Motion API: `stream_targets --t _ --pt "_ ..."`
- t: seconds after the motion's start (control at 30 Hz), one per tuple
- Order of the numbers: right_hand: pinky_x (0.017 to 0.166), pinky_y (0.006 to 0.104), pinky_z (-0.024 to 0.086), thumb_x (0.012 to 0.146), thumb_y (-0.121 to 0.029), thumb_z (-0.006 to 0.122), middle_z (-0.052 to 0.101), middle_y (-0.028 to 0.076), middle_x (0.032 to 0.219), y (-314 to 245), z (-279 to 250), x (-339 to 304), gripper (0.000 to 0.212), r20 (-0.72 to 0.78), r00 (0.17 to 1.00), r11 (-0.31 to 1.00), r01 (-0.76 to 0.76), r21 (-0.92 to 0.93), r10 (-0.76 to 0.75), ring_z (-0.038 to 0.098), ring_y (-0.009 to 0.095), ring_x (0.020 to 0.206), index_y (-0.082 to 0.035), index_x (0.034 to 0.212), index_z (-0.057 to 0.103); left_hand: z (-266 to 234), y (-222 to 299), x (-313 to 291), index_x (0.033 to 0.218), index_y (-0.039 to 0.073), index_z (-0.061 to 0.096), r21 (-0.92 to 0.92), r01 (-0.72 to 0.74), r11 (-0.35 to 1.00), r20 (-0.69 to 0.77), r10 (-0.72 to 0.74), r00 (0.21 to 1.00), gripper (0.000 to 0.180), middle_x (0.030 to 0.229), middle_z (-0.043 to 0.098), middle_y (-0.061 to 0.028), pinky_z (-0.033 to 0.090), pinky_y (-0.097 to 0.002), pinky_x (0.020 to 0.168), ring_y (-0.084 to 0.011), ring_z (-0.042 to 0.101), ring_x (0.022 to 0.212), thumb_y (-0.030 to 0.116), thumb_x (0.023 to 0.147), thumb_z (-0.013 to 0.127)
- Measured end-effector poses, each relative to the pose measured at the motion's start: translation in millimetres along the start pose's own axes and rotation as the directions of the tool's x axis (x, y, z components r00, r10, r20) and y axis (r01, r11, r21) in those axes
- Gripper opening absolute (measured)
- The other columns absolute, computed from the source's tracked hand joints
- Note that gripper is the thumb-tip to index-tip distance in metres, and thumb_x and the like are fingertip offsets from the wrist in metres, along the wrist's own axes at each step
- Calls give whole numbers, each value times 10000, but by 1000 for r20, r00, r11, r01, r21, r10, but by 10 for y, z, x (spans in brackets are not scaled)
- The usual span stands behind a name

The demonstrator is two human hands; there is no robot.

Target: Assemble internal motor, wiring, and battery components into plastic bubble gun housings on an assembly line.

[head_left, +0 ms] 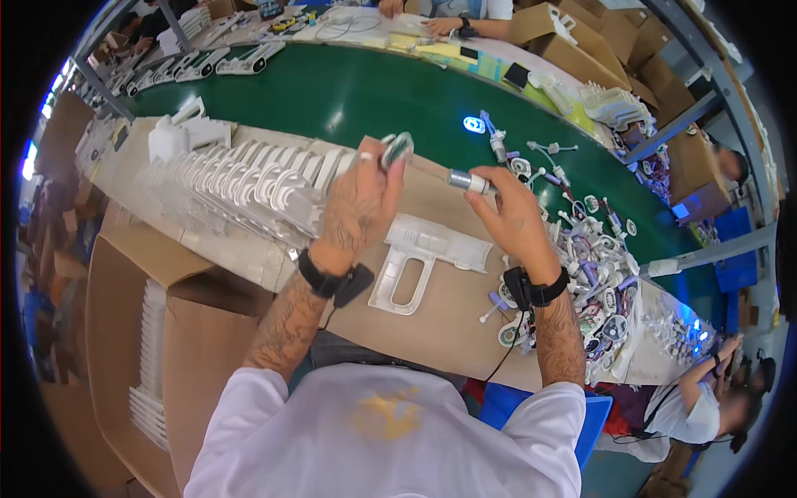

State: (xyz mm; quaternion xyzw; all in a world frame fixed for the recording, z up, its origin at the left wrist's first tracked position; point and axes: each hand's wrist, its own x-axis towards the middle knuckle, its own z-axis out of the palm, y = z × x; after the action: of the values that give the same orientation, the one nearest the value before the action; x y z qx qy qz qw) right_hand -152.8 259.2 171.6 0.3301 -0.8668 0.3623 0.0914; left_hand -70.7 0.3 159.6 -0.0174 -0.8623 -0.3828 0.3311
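Note:
My left hand [357, 207] is closed around a small round part with a green circuit board [398, 151], raised over the bench near the green belt. Between the fingers of my right hand [515, 212] is a silver and white cylindrical motor [465, 181], its metal end pointing left toward the other hand. A thin reddish wire seems to run between the two parts. Below and between my hands, a white gun-shaped plastic shell half [444, 243] lies on the brown bench top, its looped handle toward me.
White shells [257, 178] stand in a row on the left. A heap of motor and board assemblies [594, 286] lies right. Beyond runs the green belt [357, 91], bearing a blue-lit part [474, 124]. A cardboard box [203, 373] stands lower left. Co-workers sit across and at right.

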Motion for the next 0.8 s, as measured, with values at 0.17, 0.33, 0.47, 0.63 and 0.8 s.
stream_targets --t 0.17,0.33,0.47,0.63,0.8 --pt "885 482 614 1014 -240 811 718 120 1216 354 357 -508 325 186 983 999 9 -52 1 755 405 1035 -85 1293 751 232 -424 -958 1165 -9 597 68 212 975 200 -222 954 291 774 707 -185 553 -515 680 -406 713 682 246 1080 706" --pt "774 442 628 1009 -308 822 663 71 1104 243 741 -741 354 205 979 981 25 -195 16 748 296 952 -106 1294 764 249 -489 -1164 1125 -21 560 64 306 950 149 -312 938 239 841 701 -251 541 -576 722 -487 705 779 172 1067 688" --pt "766 439 632 1022 -302 802 654 76 1088 225 805 -788 372 184 980 951 121 -284 -70 736 289 972 -92 1324 748 263 -443 -1136 1128 -16 544 30 384 923 136 -384 913 245 832 694 -250 549 -562 729 -479 708 778 179 1078 682" --pt "778 438 647 1038 -262 760 644 74 1135 245 742 -821 362 241 969 927 140 -347 -56 724 267 1036 -75 1347 730 324 -520 -1155 1136 -9 528 -71 477 876 197 -456 868 239 875 703 -189 575 -473 732 -359 728 771 156 1076 691" --pt "783 429 650 1025 -235 759 642 73 1161 332 670 -867 350 249 967 930 145 -339 -60 719 259 1051 -65 1331 738 483 -909 -1226 1132 -5 544 -263 533 804 282 -464 840 268 1053 715 -162 592 -402 800 -249 740 907 156 1057 745"
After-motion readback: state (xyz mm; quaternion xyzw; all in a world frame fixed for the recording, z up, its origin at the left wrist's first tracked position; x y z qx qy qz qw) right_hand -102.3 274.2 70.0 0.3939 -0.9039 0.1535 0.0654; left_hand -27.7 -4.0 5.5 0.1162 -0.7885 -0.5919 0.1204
